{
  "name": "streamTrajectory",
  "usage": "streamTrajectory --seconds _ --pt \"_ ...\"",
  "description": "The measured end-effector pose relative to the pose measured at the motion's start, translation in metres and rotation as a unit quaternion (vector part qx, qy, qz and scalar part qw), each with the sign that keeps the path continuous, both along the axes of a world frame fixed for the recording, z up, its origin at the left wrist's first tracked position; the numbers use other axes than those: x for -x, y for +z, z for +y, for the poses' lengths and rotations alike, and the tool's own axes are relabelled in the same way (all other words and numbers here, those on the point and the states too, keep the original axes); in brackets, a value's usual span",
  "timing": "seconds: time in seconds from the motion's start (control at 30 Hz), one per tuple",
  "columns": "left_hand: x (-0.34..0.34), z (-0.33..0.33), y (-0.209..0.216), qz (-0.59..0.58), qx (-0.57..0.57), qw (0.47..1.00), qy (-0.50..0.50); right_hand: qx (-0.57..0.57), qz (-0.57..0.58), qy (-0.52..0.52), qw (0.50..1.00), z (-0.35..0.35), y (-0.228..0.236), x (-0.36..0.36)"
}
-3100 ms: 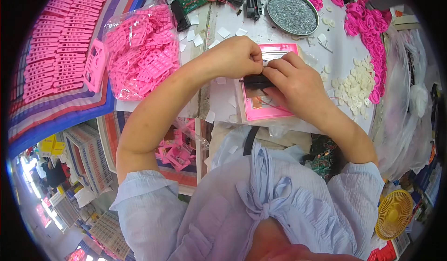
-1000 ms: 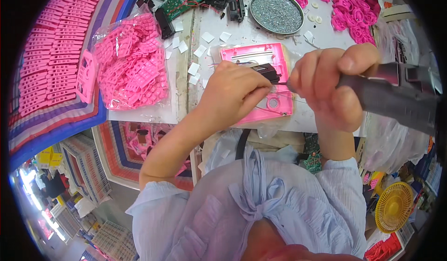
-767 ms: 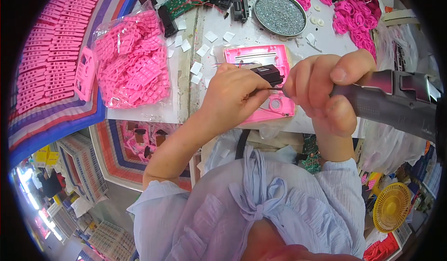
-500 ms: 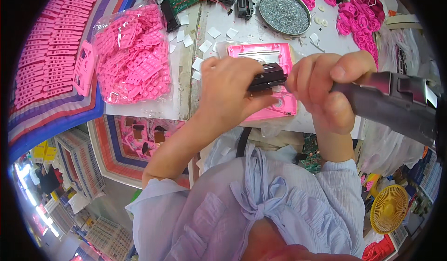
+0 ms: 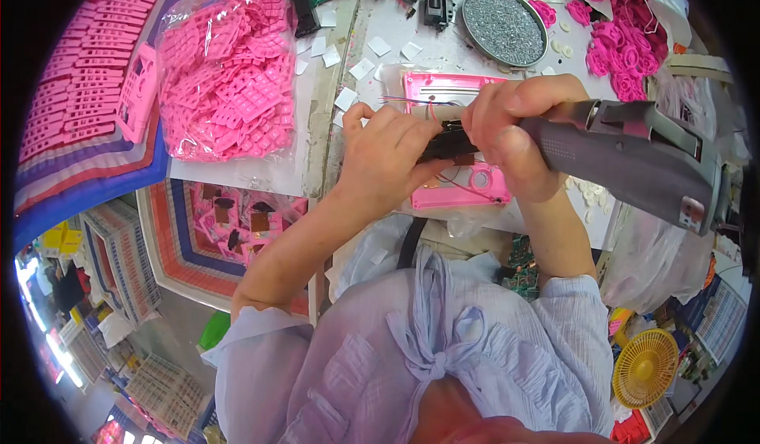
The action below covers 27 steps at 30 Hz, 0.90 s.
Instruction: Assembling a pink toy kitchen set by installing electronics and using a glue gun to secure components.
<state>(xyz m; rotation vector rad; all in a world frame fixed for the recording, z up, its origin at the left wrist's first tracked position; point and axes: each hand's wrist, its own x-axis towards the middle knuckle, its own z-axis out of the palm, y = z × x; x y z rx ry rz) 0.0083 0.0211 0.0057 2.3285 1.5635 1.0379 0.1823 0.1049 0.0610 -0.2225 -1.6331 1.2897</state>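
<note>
Gripping a grey power screwdriver (image 5: 625, 159) in a closed fist, the right hand (image 5: 514, 139) held the tool so that its long body ran out to the person's right and its working end pointed left toward a small black part (image 5: 450, 141). That black part sat on top of the pink plastic case (image 5: 459, 194), near the case's middle, and the left hand (image 5: 388, 155) pinched it from the left side with thumb and fingertips closed on it. So the part lay between the two hands, touching the left fingers and just beside the right fist; the tool tip itself was hidden behind the right fingers, and whether it touched the part could not be told. Thin wires (image 5: 412, 102) trailed across the case near its far edge. Beyond the case stood a round tin of small screws (image 5: 504, 26), and to the left of the case lay a clear bag of pink plastic pieces (image 5: 229, 80). Scattered white paper squares (image 5: 360, 68) lay between the bag and the case, on the work table (image 5: 443, 56).
</note>
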Motion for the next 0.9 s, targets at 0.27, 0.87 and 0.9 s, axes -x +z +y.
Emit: streamTrajectory --seconds 0.27,0.87,0.9 --pt "0.003 0.002 -0.006 -0.015 -0.009 1.0 -0.024 -0.016 -0.011 0.024 1.0 -0.005 0.001 0.004" --pt "0.009 0.011 -0.009 0.002 0.004 0.999 -0.05 -0.157 -0.455 -0.022 0.876 0.022 0.003 -0.06" --pt "0.008 0.013 -0.006 -0.011 0.032 0.999 -0.036 -0.21 -0.454 -0.065 0.863 0.017 -0.008 -0.063"
